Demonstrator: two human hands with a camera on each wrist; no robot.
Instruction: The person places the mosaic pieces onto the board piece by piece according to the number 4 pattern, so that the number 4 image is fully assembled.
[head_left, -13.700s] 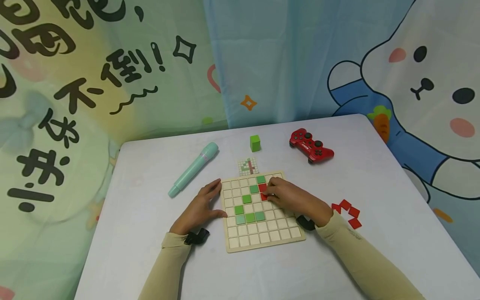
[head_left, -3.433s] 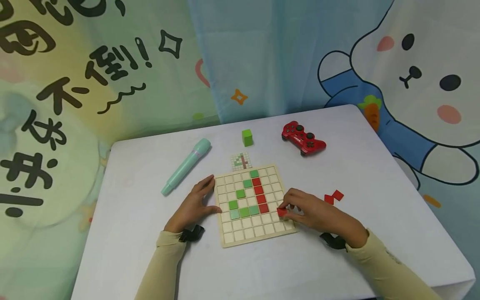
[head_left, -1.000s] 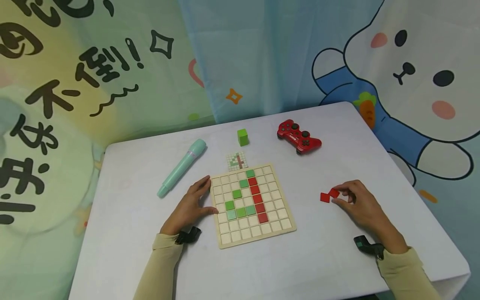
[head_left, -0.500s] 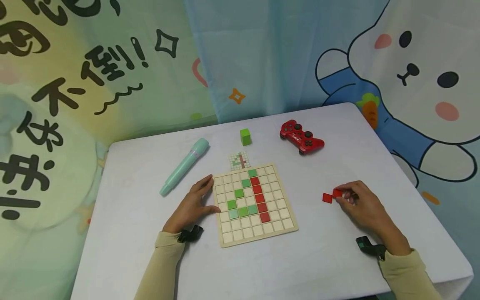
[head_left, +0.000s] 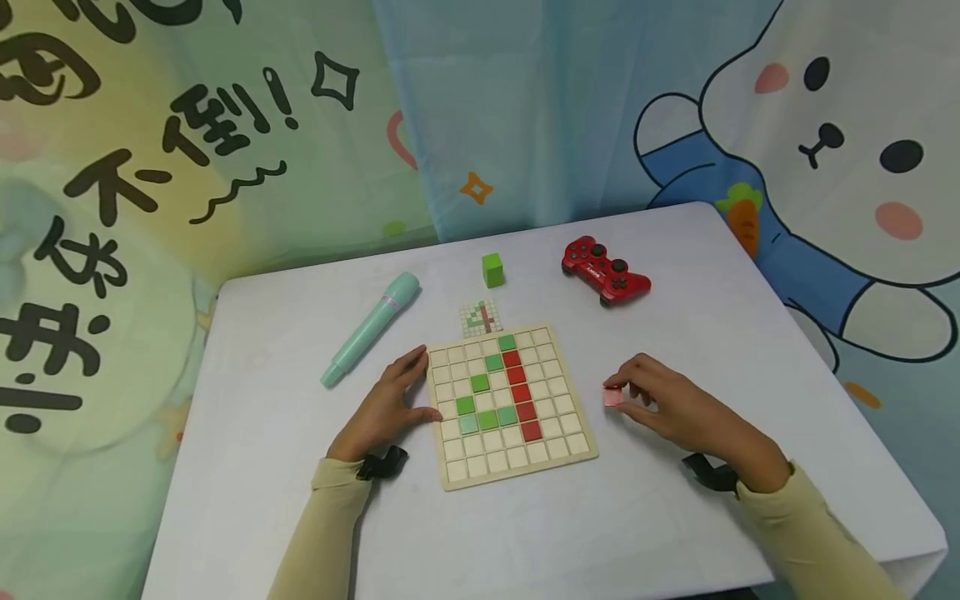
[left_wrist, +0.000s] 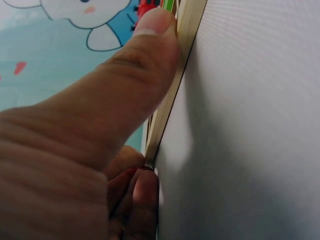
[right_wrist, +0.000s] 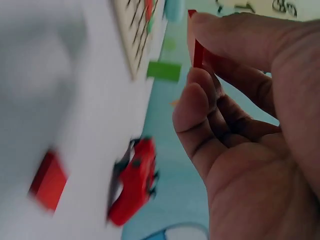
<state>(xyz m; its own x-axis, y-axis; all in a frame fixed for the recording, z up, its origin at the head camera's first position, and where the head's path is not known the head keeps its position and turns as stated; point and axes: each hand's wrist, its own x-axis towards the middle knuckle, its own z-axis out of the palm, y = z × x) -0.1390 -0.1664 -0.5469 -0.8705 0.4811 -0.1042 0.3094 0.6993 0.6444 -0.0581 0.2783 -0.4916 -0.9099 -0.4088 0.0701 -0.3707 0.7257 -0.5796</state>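
My left hand (head_left: 381,414) rests along the left side of the wooden grid board (head_left: 559,392), its thumb and fingers touching the edge. In the left wrist view the thumb lies on that edge, and the fingers bend near a corner. Green tiles (head_left: 488,419) form an angled line on the board beside a column of red tiles (head_left: 520,392). Between thumb and fingers my right hand (head_left: 671,404) pinches a red square tile (head_left: 612,397), just right of the board; its face looks pale pink with glare. Another red tile (right_wrist: 51,182) lies on the table in the right wrist view, hidden in the head view.
A small pattern card (head_left: 480,318) touches the board's far edge. Behind it stands a green cube (head_left: 492,271). A red game controller (head_left: 606,271) lies at the back right, a mint-green capped tube (head_left: 371,329) at the left. White cloth covers the table (head_left: 465,542).
My right hand has lifted one of the two loose red tiles and carried it left towards the board. Over the earlier frames the red column grew downward. The left hand stays at the board's edge.
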